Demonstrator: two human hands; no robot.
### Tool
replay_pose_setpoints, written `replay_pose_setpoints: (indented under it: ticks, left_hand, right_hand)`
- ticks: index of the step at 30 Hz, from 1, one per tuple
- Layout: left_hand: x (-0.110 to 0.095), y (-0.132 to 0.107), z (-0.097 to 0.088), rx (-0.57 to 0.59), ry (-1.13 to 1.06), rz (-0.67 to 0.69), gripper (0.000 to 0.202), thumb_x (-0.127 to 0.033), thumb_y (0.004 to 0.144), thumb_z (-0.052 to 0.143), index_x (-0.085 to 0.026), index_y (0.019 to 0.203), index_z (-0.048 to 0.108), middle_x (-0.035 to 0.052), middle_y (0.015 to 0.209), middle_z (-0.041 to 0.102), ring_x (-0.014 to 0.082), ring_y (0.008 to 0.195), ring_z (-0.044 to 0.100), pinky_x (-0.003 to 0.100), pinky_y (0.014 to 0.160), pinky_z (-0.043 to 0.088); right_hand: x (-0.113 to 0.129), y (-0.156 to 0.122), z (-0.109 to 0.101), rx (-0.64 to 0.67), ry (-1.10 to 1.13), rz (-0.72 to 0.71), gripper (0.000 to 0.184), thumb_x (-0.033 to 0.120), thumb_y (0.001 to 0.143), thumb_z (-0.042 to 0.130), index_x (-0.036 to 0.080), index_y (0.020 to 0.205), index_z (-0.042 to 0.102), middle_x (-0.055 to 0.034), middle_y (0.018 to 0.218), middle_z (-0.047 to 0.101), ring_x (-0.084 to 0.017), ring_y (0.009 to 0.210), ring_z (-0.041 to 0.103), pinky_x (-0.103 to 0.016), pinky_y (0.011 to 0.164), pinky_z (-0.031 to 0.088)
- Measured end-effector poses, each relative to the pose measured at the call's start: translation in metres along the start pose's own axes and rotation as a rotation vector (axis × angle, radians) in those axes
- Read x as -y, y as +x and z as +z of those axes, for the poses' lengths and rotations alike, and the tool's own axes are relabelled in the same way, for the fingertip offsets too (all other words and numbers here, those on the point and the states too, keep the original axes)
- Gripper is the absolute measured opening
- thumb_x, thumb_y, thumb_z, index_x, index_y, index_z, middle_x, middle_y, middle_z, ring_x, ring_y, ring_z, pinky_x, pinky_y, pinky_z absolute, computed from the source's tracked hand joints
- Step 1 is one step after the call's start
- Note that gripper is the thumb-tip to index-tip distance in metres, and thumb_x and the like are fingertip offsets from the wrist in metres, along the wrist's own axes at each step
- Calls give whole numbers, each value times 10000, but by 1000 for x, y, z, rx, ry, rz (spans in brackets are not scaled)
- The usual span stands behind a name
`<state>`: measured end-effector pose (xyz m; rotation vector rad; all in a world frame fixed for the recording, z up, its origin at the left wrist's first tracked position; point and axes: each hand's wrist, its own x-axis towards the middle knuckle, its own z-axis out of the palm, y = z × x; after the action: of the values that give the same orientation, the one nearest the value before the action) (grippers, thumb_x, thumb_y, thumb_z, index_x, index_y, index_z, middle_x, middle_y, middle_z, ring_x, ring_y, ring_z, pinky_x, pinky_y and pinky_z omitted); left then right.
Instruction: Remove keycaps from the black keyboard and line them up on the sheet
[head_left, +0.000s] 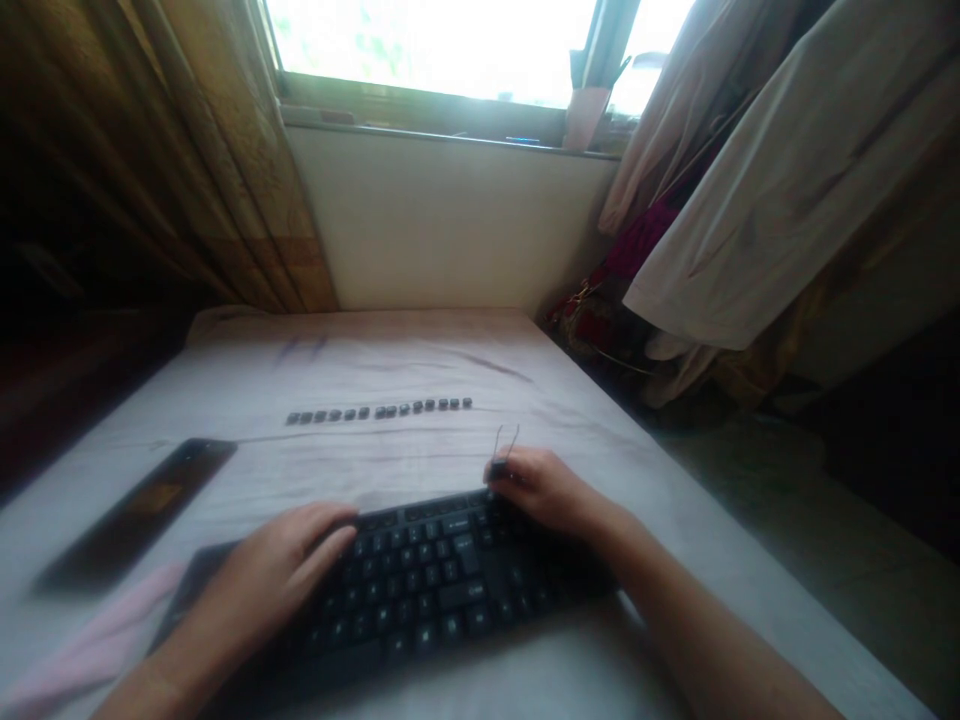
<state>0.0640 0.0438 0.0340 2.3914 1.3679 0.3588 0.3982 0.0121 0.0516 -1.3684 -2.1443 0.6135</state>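
Observation:
A black keyboard (420, 570) lies at an angle in front of me, with key rows showing in its middle. My left hand (300, 550) grips its far edge on the left, fingers along the back and thumb over the keys. Above the keyboard's right part, my right hand (540, 485) is closed on a wire keycap puller (514, 440), whose two thin prongs point up and away. A small dark piece (497, 468) shows at those fingertips; whether it is a keycap or the puller's handle I cannot tell. Beyond the keyboard, several black keycaps (379, 411) stand in a row.
A dark phone (150, 510) lies on the left of the pale, creased sheet (420, 350). Pink cloth (105, 635) sits near the keyboard's left end. A window with a pink cup (586, 118) on its sill is behind; clothes (750, 230) hang at the right.

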Motion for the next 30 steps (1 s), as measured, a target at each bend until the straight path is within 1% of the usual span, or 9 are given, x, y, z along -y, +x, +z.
replay_pose_setpoints:
  ticks: [5, 9, 13, 16, 22, 24, 28, 29, 30]
  left_hand:
    - [0, -1, -1, 7, 14, 7, 410, -525, 881, 426, -273, 1075, 685, 30, 1119, 716, 245, 1037, 652, 364, 926, 498]
    - [0, -2, 2, 0, 44, 10, 422, -527, 883, 419, -269, 1094, 678, 30, 1128, 713, 247, 1055, 647, 376, 936, 496]
    - [-1, -5, 6, 12, 83, 40, 476, -548, 853, 474, -264, 1203, 627, 44, 1234, 663, 272, 1135, 602, 430, 994, 453]
    - [-4, -6, 7, 53, 116, 47, 553, -580, 834, 488, -244, 1261, 592, 65, 1288, 626, 294, 1178, 569, 459, 1018, 429]
    - [-7, -7, 5, 57, 146, 66, 594, -607, 804, 520, -255, 1278, 584, 69, 1313, 607, 320, 1198, 554, 482, 1027, 419]
    - [-6, -7, 4, 66, 140, 71, 603, -610, 801, 523, -254, 1284, 579, 70, 1323, 598, 322, 1203, 550, 485, 1025, 420]
    - [-6, -7, 4, 63, 128, 69, 600, -603, 794, 540, -262, 1287, 576, 69, 1333, 589, 327, 1211, 543, 500, 1030, 411]
    - [-6, -7, 4, 57, 124, 70, 592, -597, 793, 547, -265, 1282, 581, 68, 1328, 593, 329, 1207, 547, 505, 1029, 413]
    - [-5, -7, 5, 51, 120, 74, 583, -590, 792, 553, -267, 1276, 585, 67, 1321, 600, 330, 1199, 553, 510, 1026, 415]
  right_hand:
    - [-3, -1, 0, 17, -29, -92, 147, 170, 873, 511, 164, 894, 656, -66, 869, 675, -164, 804, 623, -289, 768, 485]
    - [-3, -1, 0, 45, -26, -45, 153, 209, 892, 496, 164, 839, 633, -58, 828, 651, -165, 765, 601, -283, 729, 478]
    - [-1, 0, 1, 51, -83, 11, 167, 221, 907, 459, 172, 805, 582, -45, 789, 614, -162, 718, 559, -277, 680, 454]
    - [-2, 0, 2, 39, -100, 4, 172, 230, 913, 449, 173, 799, 565, -45, 789, 600, -160, 716, 546, -275, 678, 447]
    - [-3, -2, 6, -17, -94, -14, 188, 258, 902, 466, 174, 762, 561, -49, 780, 599, -157, 706, 540, -282, 672, 445]
    - [-5, -2, 5, -52, 10, 26, 200, 291, 900, 472, 175, 761, 559, -40, 752, 597, -154, 688, 546, -288, 664, 453]
    - [-9, 0, -1, -257, 436, 180, 322, 481, 879, 487, 172, 820, 556, -19, 699, 592, -146, 636, 583, -297, 637, 492]
    - [-9, 0, -3, -294, 501, 205, 359, 524, 857, 507, 170, 828, 558, -17, 695, 593, -145, 630, 589, -302, 638, 502]
    - [-8, 0, -3, -303, 532, 217, 380, 547, 834, 533, 169, 828, 561, -14, 691, 593, -144, 628, 594, -307, 642, 510]
